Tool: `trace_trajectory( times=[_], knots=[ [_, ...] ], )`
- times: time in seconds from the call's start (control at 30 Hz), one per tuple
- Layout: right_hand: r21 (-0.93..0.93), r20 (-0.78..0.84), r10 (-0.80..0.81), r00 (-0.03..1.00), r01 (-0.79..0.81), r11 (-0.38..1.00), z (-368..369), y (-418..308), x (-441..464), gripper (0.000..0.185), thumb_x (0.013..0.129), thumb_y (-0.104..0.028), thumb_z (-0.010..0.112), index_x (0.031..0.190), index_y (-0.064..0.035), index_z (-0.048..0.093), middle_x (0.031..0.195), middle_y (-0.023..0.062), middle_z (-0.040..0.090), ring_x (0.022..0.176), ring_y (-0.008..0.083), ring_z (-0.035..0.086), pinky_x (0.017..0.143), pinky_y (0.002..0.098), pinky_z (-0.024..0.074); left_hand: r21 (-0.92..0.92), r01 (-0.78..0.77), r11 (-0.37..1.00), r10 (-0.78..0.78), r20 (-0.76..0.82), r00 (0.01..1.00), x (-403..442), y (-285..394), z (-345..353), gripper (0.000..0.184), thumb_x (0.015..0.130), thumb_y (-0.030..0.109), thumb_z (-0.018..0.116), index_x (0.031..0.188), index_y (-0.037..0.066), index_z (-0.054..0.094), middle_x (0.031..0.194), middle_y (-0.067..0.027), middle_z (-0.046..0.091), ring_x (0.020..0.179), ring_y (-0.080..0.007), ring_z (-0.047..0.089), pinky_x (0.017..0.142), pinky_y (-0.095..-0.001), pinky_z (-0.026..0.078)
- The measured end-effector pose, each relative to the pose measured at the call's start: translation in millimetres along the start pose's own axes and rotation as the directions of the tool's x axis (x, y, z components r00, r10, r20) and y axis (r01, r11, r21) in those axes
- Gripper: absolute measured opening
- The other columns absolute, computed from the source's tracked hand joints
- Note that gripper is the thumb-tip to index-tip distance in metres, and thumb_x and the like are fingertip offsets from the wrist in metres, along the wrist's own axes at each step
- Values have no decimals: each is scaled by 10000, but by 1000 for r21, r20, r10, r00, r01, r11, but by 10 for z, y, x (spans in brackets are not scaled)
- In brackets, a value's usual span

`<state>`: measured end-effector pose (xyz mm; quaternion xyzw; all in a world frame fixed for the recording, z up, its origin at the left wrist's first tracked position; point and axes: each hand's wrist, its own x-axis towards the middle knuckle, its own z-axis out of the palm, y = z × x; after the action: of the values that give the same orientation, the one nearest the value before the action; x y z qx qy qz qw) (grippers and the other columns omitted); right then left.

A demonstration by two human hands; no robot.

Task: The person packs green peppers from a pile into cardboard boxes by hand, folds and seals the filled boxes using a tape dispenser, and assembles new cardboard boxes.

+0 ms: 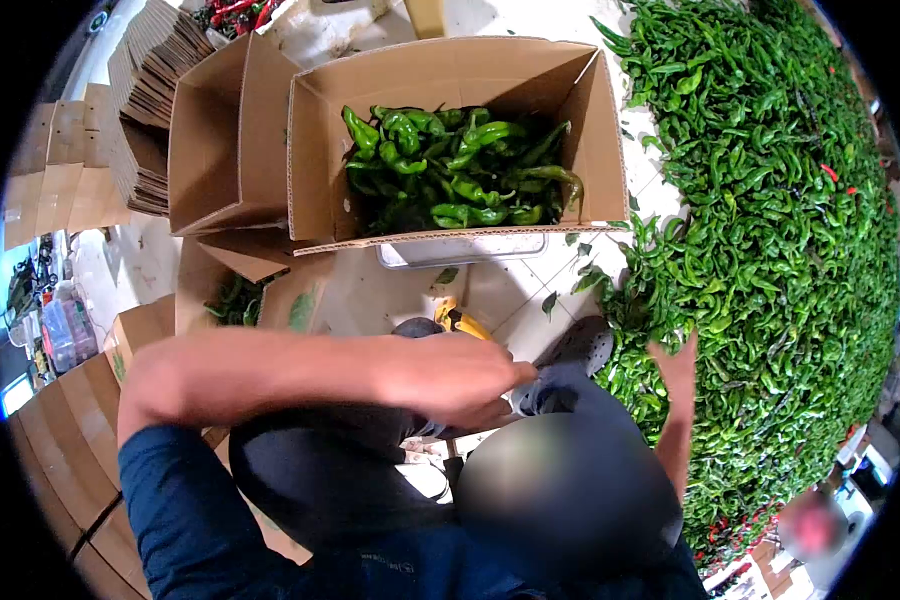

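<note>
Green peppers (780, 250) lie heaped beside and beyond the right grip (675, 352), its fingers spread apart, arm (677, 430) stretched forward. The left grip (470, 382) is curled, forearm (270, 375) crossing the body; whether it holds anything, I cannot tell.

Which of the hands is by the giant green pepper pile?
The right hand, at the edge of the green pepper pile; the left hand is farther away from it.

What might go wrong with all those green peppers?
The shoe is right by the edge of the pepper pile, so it might squash some. Loose leaves lie on the floor, so someone might slip. The open right hand is at the pile, and it might grab leaves along with peppers.
</note>
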<state>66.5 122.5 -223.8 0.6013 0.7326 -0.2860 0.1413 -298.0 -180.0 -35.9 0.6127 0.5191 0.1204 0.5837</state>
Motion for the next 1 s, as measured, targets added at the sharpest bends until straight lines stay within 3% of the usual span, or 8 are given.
trace_trajectory(
  times=[0.13,0.17,0.23,0.37,0.43,0.53,0.77,1.0],
  knots=[
    [-155,-71,196,978,-205,966,930,780,-662,1328,639,-635,818,1597,-59,100,1652,228,95,1512,445,87,1198,595,192,-75,307,949,-287,207,936,1118,-166,248,721,913,256,640,1503,15,305,1170,-298,632,1082,-391,646,918,-484,538],
    [-130,-175,149,973,-173,976,1116,978,-619,1265,653,-593,815,1601,-107,132,1658,174,130,1515,422,104,1183,615,206,-33,-12,999,13,27,1000,1835,-836,806,826,893,264,659,1565,56,227,1380,-296,510,1153,-387,610,940,-458,539],
    [-40,-141,239,961,-247,968,1013,555,-800,1239,655,-504,841,1605,-156,126,1660,155,131,1516,416,112,1166,642,218,-149,340,928,-353,-69,933,2254,-509,491,904,865,270,699,1585,88,183,1526,-282,344,1249,-410,534,989,-460,521],
    [-223,-2,229,973,-223,949,856,345,-801,1281,653,-376,879,1609,-157,54,1658,172,115,1511,405,158,1161,643,245,-212,331,920,-393,-506,768,3448,-607,641,1070,777,302,797,1595,122,131,1596,-256,229,1415,-411,358,1030,-541,469],
    [189,-236,152,960,-108,976,993,851,-499,1256,703,-331,867,1596,-66,26,1626,247,157,1492,385,214,1185,577,256,-253,376,891,-453,-470,757,3678,-535,712,1142,737,423,823,1598,155,122,1614,-252,167,1419,-409,362,1084,-593,369],
    [787,-247,74,966,156,597,749,816,-29,1104,817,-124,782,1561,60,-12,1552,283,269,1411,312,323,1172,428,312,-116,415,902,-426,-385,819,3801,-440,774,1181,706,483,828,1602,200,113,1563,-249,256,1376,-406,410,1014,-605,396],
    [306,-157,124,980,-72,949,895,481,82,1118,808,-301,832,1607,-113,73,1589,305,231,1450,463,270,1170,512,290,-235,438,867,-495,-494,715,3950,-296,642,1012,723,435,831,1555,257,283,1492,-223,374,1294,-399,483,976,-576,463],
    [602,-45,56,997,-18,798,728,478,-221,1074,833,-300,754,1592,-12,51,1602,254,229,1466,372,268,1190,457,275,-309,195,931,-267,-210,940,4020,-249,909,738,777,169,737,1441,38,442,1243,-242,622,1056,-320,659,909,-421,546]
  ],
)
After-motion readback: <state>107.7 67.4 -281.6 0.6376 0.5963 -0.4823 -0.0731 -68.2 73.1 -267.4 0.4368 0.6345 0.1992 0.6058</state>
